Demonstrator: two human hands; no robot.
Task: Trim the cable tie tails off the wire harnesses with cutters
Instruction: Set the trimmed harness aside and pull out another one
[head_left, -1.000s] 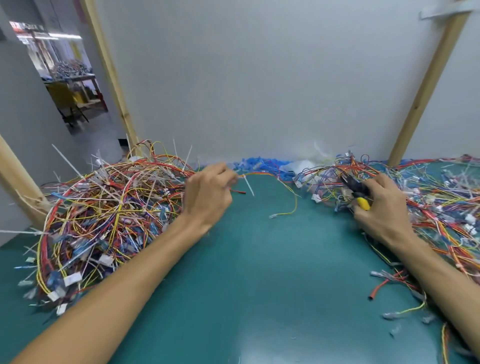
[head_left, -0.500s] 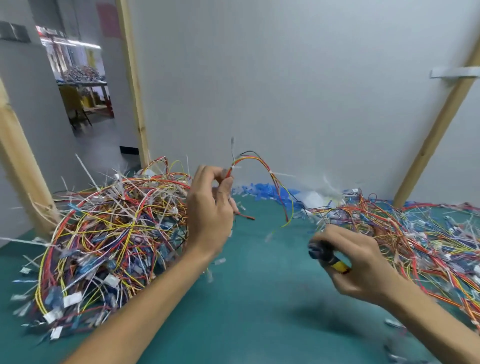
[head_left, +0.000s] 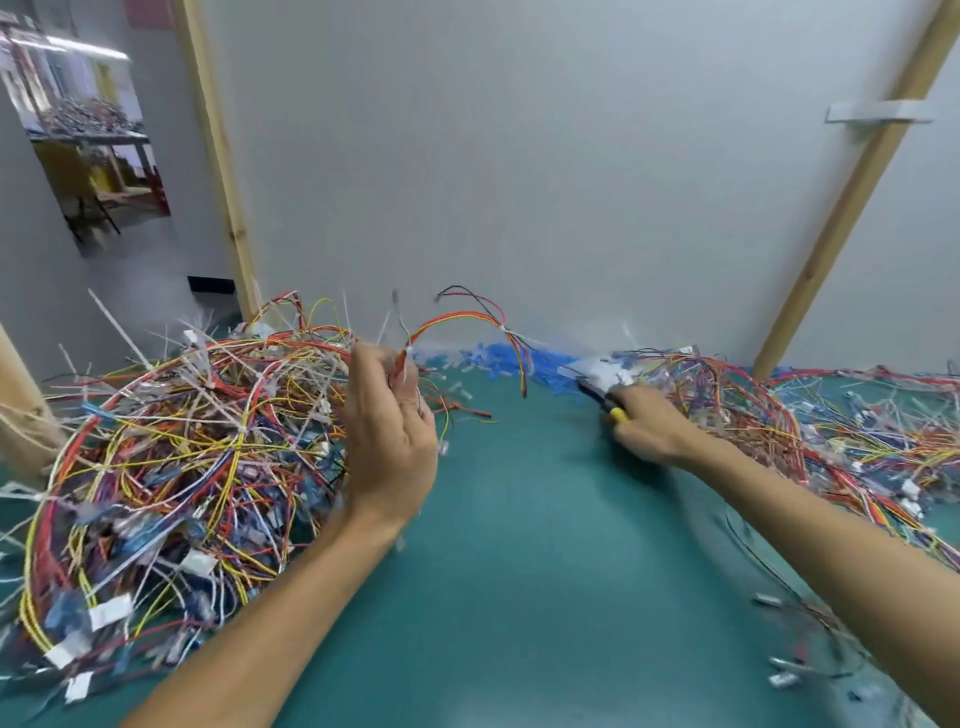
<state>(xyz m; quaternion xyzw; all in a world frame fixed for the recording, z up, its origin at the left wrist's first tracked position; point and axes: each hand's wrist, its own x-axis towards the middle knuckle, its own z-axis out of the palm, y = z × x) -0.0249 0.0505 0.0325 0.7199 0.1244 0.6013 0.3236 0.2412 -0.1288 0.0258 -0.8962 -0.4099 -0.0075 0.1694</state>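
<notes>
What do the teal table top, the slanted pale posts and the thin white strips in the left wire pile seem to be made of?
Teal table top: likely a rubber or vinyl mat; even colour, matt, no grain. Slanted pale post: seemingly bare wood; faint grain lines show. Thin white strips: stiff plastic, perhaps nylon; they stick out straight.

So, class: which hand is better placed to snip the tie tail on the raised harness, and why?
Right. The right hand already grips the cutters, nose pointing towards the harness; the left hand is occupied pinching that harness up.
</notes>
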